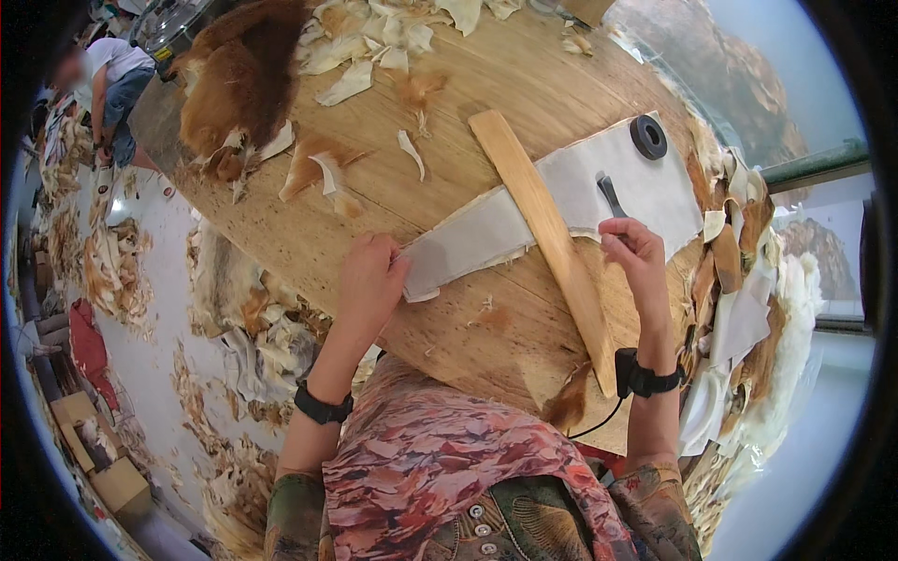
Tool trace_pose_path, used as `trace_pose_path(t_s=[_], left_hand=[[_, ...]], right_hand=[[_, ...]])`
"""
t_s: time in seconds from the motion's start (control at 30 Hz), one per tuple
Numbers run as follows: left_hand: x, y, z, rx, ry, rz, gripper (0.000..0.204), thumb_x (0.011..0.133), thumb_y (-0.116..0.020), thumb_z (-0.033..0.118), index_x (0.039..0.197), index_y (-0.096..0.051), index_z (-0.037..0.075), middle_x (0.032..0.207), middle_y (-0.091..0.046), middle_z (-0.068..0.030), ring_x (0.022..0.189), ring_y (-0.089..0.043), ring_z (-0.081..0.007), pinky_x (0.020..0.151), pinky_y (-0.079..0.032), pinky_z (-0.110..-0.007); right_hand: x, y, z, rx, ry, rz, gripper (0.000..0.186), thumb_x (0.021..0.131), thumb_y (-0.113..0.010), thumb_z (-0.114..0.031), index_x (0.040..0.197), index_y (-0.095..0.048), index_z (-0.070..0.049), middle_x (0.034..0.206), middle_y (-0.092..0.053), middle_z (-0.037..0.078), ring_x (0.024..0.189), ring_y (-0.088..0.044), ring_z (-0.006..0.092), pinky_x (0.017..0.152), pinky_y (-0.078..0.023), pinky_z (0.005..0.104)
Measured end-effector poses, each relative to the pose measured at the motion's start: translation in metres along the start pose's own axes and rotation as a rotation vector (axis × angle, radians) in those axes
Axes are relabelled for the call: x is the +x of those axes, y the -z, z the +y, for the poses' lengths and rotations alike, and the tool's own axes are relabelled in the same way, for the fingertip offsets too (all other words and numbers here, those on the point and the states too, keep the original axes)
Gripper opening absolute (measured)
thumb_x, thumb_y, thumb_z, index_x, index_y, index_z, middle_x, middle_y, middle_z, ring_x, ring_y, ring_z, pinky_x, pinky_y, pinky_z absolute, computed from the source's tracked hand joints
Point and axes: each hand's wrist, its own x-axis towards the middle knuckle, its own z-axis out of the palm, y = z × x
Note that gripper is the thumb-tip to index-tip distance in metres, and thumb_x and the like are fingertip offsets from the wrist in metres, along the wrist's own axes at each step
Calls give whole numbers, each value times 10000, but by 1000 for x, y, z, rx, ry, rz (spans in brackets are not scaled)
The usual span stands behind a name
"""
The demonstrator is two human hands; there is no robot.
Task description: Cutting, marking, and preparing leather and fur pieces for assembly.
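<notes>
A long white panel [458,243] lies flat on the wooden table, with ragged, pale fringing along its lower edge. At its narrow left end my left hand [372,276] is closed, the fingers pinching or pressing the corner. My right hand [636,257], also closed, is over the panel's lower right edge with a small dark grey hand tool [611,194] in its fingers. That tool has a flared, slightly split tip pointing away from me; its exact kind is unclear. Across the panel lies a flat wooden strip [533,201]. A thick black ring [648,137] rests on its far right part.
The round-edged wooden table [440,103] carries a brown fur pelt [238,79], fur scraps [323,168] and pale cuttings [374,42]. More hides [739,309] hang along its right side. A person [117,84] bends at the far left, where scraps litter the floor.
</notes>
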Motion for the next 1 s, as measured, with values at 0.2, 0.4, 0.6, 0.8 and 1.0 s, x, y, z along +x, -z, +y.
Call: trace_pose_path(t_s=[0.2,0.4,0.6,0.8,1.0], left_hand=[[-2,-4,1,72,25,44,127,771,-659,56,812,-551,6,859,-555,-173,797,-571,-392,685,-460,-460],[-9,6,-1,-40,105,197,93,792,-639,22,862,-580,14,891,-571,-154,814,-593,-354,688,-477,-419],[-36,18,-12,-7,-91,284,120,798,-675,7,910,-635,14,905,-580,-108,767,-599,-224,666,-478,-314],[-37,9,-10,131,-190,240,125,772,-701,30,884,-645,31,877,-573,-112,751,-598,-261,643,-475,-325],[-36,10,-22,33,-109,153,115,771,-693,30,872,-639,29,806,-552,-106,686,-582,-274,608,-465,-348]], right_hand=[[32,20,31,-406,45,192,236,827,-650,-102,1044,-653,-10,881,-666,56,679,-621,133,636,-486,278],[43,18,44,-991,59,306,297,794,-677,-178,1053,-641,-36,971,-628,147,841,-644,303,749,-505,391],[53,28,45,-1046,102,219,269,778,-690,-233,937,-611,-30,917,-641,152,855,-640,324,737,-503,410],[58,14,7,-1355,11,281,268,797,-678,-281,870,-577,-43,758,-670,152,711,-648,359,654,-501,446],[19,-62,-85,-362,-83,-40,307,822,-695,-323,829,-622,-25,644,-601,28,601,-590,151,537,-438,306]])
